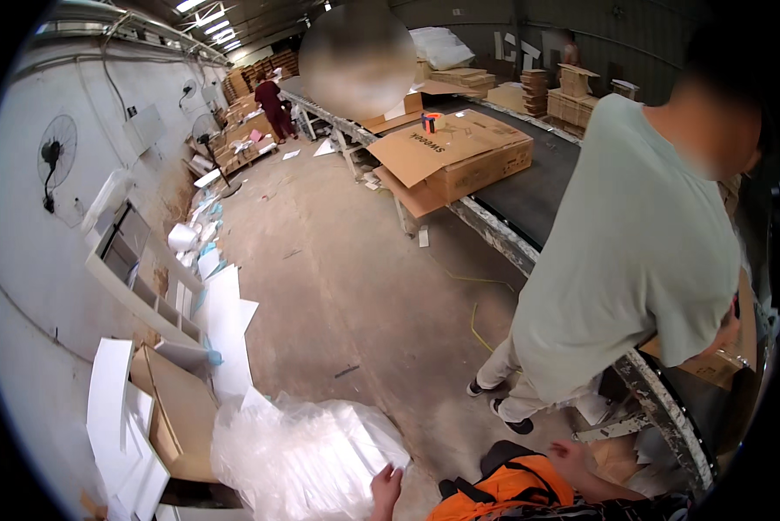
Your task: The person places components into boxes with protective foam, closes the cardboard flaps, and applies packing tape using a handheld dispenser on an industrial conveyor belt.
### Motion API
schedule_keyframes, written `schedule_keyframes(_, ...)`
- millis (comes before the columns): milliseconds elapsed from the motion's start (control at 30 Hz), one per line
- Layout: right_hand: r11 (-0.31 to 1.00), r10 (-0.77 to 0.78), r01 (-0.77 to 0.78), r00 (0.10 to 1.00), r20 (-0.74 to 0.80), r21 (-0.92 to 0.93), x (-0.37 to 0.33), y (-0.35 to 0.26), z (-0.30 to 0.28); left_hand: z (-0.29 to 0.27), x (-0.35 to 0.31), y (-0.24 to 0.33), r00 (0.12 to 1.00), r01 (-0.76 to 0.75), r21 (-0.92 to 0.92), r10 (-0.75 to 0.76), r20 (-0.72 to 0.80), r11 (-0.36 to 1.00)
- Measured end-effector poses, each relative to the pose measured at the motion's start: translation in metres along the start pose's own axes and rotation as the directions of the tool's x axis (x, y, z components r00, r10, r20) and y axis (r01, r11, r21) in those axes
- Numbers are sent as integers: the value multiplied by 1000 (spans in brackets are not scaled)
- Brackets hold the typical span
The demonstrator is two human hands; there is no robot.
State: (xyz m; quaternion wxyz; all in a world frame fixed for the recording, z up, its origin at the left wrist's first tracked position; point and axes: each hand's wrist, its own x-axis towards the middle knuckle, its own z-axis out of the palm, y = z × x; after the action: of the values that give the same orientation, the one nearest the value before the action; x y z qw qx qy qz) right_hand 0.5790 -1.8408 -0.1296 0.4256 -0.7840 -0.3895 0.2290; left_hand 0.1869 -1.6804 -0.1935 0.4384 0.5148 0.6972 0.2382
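Observation:
Low in the view, my left hand (386,488) hangs beside a stack of white sheets wrapped in clear plastic (312,451). Its fingers are loosely bent and slightly apart, with nothing visible in them; I cannot tell if it touches the plastic. My right hand (571,460) is at the right of an orange and black bag or garment (516,482) in front of my body. The fingers of that hand are apart and appear to hold nothing.
A co-worker in a pale green shirt (620,252) stands close on the right at a conveyor (538,156). An open cardboard box (485,165) lies on it with a tape roll (431,122) on top. White boards (225,339) and cardboard (177,408) line the left wall.

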Motion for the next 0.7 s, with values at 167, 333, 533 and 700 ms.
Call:
schedule_keyframes(167,985,-38,16,991,129,170,129,-95,140,3,96,169,946,-247,109,215,243,963)
schedule_keyframes(333,948,-219,226,974,-57,223,252,-183,218,-9,195,165,920,-220,21,200,338,975)
schedule_keyframes(533,936,38,37,978,-207,349,429,-237,273,-95,274,-41,984,104,186,-128,124,977)
schedule_keyframes(700,890,127,166,804,-581,425,610,-263,261,-146,329,-44,848,471,339,-524,79,814)
